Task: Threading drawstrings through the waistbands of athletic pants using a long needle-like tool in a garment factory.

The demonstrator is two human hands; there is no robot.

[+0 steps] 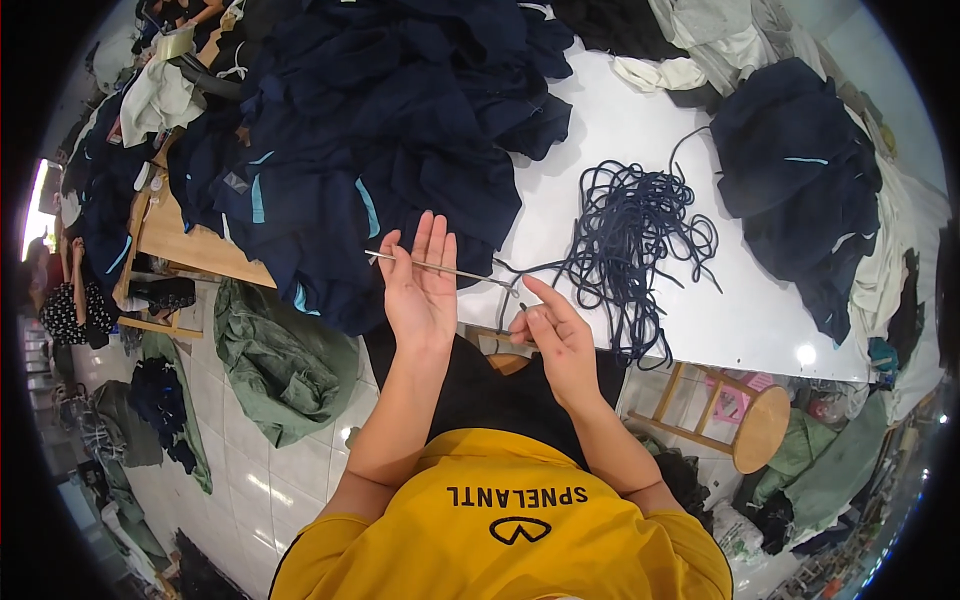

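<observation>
My left hand (pixel 420 300) is turned palm up with its fingers stretched out, and its thumb pins a long thin metal rod (pixel 460 271) across the palm. The rod's right end has a small loop or hook, close to the fingertips of my right hand (pixel 557 345). That hand pinches a dark navy cord, whose short tip (pixel 523 308) shows by the thumb. Whether the cord passes through the rod's end is too small to tell. Beyond my right hand, a tangled heap of navy cord (pixel 635 235) lies on the white table (pixel 560 190), with strands running toward my hands.
Navy garments with light blue strips (pixel 390 120) are heaped at the left, and another navy pile (pixel 800 180) lies at the right. A wooden stool (pixel 760 430) stands below the table's right side. Green cloth (pixel 285 360) lies on the floor. Other people are at the far left.
</observation>
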